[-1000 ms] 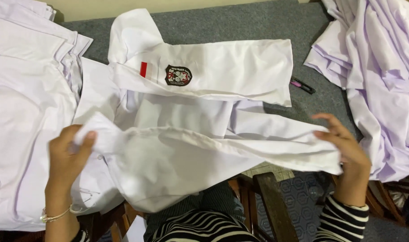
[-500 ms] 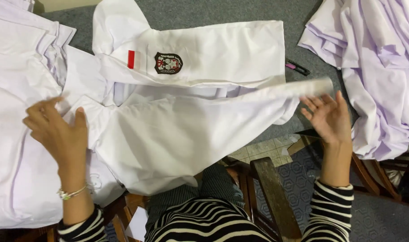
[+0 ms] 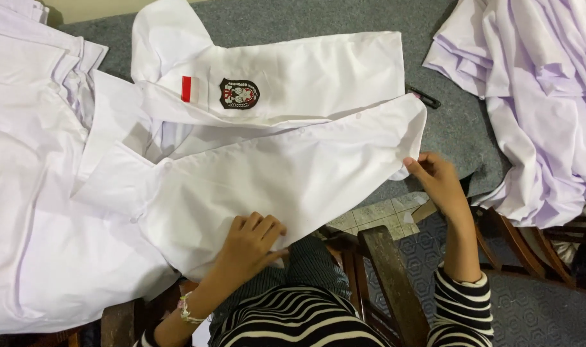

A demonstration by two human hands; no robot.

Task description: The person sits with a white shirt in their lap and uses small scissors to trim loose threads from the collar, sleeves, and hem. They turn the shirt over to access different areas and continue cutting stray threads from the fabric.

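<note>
My left hand (image 3: 251, 241) has moved to 6 o'clock, spread flat on the shirt (image 3: 293, 173), while my right hand (image 3: 437, 180) now pinches its hem at 3 o'clock, so the fold is closing.

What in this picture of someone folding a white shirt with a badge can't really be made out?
- Head view: the small dark object on the grey surface is partly under the white badged shirt; its kind is unclear.
- The shirt's underside is hidden beneath the left hand pressing on it.
- The right hand pinches the shirt's corner, covering that edge.
- The pile of white garments is cut off by the right frame edge.
</note>
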